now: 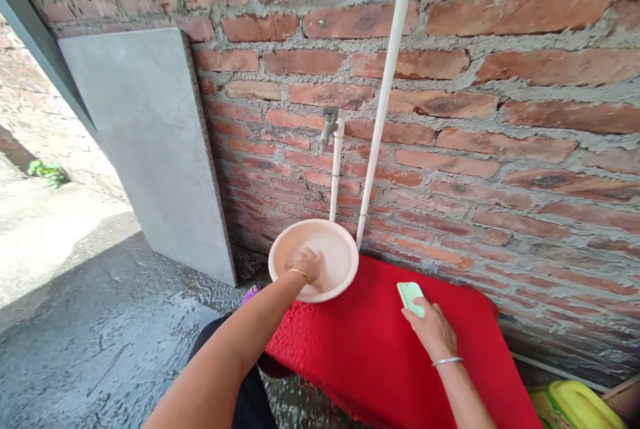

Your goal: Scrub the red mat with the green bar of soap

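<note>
The left hand (310,266), fingers apart, lay within the basin (337,260); red worktop (375,342) stretched from its rim toward the right hand (434,332), fingers clamped on a green slab (411,294).

The left hand (310,265) stretches forward, splayed; the right hand (437,330) grips.

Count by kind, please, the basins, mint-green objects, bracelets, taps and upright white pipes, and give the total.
Basin, left hand inside: 1
Mint-green flat object, in the right hand: 1
Bracelets, gold-coloured one and silver-coloured one: 2
Tap: 1
Upright white pipes, tall one and short one: 2
Total: 7
</note>
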Demonstrator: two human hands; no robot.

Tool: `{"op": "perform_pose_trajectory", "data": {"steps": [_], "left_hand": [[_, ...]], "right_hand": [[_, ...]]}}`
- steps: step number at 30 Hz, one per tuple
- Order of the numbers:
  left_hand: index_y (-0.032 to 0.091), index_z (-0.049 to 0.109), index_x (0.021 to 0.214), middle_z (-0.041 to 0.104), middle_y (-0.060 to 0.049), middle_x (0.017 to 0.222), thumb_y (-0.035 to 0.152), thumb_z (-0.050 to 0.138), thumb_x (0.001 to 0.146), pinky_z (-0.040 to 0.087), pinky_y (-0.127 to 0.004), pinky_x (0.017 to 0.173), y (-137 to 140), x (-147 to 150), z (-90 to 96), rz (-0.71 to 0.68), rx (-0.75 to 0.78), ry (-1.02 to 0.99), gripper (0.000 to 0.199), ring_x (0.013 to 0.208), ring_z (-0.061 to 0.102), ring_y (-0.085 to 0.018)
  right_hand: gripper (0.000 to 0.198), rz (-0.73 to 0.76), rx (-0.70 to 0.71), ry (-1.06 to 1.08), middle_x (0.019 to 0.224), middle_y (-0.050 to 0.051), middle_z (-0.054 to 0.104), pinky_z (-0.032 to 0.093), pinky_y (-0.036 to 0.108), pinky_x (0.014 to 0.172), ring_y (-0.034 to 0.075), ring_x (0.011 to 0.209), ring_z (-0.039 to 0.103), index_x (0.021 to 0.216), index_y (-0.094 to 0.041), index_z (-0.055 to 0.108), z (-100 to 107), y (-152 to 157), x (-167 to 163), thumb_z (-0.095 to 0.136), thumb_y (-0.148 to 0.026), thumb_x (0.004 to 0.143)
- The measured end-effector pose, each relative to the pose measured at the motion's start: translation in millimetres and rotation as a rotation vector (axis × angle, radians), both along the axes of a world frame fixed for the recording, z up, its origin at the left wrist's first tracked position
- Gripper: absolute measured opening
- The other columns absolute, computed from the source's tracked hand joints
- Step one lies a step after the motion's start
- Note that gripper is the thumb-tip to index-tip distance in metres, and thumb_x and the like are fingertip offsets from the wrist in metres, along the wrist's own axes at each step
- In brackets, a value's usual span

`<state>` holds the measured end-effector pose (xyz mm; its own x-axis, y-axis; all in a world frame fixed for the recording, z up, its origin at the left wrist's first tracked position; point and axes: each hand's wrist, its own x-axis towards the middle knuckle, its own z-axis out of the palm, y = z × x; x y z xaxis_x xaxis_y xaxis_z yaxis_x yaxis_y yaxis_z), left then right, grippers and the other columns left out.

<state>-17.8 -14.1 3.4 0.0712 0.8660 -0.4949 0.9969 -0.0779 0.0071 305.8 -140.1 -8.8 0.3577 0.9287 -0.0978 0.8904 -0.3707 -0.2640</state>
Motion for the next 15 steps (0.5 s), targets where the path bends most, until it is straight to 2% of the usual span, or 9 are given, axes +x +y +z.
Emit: {"op": "perform_pose_trajectory", "data": {"steps": [3, 6, 8, 13, 15], "left_hand": [[0.025, 0.008, 0.160, 0.002, -0.029, 0.163, 0.046, 0.087, 0.055, 0.032, -0.084, 0.090, -2.0, 1.3, 3.2, 0.001, 0.008, -0.016, 0.133, 0.143, 0.008, -0.060], [0.024, 0.011, 0.160, 0.004, -0.031, 0.162, 0.042, 0.090, 0.054, 0.032, -0.082, 0.092, -2.8, 2.9, 5.7, 0.016, 0.011, -0.035, 0.133, 0.142, 0.009, -0.061], [0.024, 0.011, 0.160, 0.006, -0.032, 0.162, 0.041, 0.090, 0.053, 0.034, -0.082, 0.093, -3.1, 3.7, 6.0, 0.011, 0.024, -0.027, 0.134, 0.141, 0.011, -0.062], [0.025, 0.009, 0.160, 0.009, -0.031, 0.162, 0.048, 0.087, 0.054, 0.037, -0.083, 0.087, -1.0, 2.0, -0.9, -0.010, 0.024, 0.064, 0.134, 0.141, 0.016, -0.061], [0.023, 0.009, 0.160, 0.012, -0.033, 0.161, 0.050, 0.087, 0.054, 0.040, -0.081, 0.086, 1.3, -0.1, -5.1, -0.034, 0.016, 0.068, 0.135, 0.141, 0.017, -0.060]], "right_hand": [[0.054, -0.163, -0.012, -0.006, 0.094, 0.011, 0.064, 0.049, 0.036, 0.065, 0.026, 0.079, 0.067, 0.122, -0.027, 0.066, 2.0, -11.0, 46.0, 0.045, -0.061, 0.086], [0.056, -0.187, 0.032, -0.004, 0.095, 0.012, 0.064, 0.049, 0.036, 0.064, 0.027, 0.078, 0.067, 0.122, -0.026, 0.065, 5.1, -10.4, 48.6, 0.043, -0.062, 0.085], [0.051, -0.120, 0.061, 0.022, 0.098, 0.009, 0.063, 0.048, 0.034, 0.064, 0.025, 0.081, 0.067, 0.121, -0.028, 0.065, 7.5, -2.0, 22.9, 0.046, -0.060, 0.085], [0.040, 0.076, 0.049, 0.083, 0.103, 0.005, 0.061, 0.045, 0.029, 0.071, 0.020, 0.088, 0.066, 0.118, -0.030, 0.065, 5.9, 35.8, -73.8, 0.056, -0.050, 0.084], [0.036, 0.118, 0.058, 0.099, 0.103, 0.003, 0.061, 0.044, 0.027, 0.074, 0.018, 0.088, 0.065, 0.113, -0.033, 0.067, 1.7, 50.1, -96.1, 0.062, -0.048, 0.081]]}}
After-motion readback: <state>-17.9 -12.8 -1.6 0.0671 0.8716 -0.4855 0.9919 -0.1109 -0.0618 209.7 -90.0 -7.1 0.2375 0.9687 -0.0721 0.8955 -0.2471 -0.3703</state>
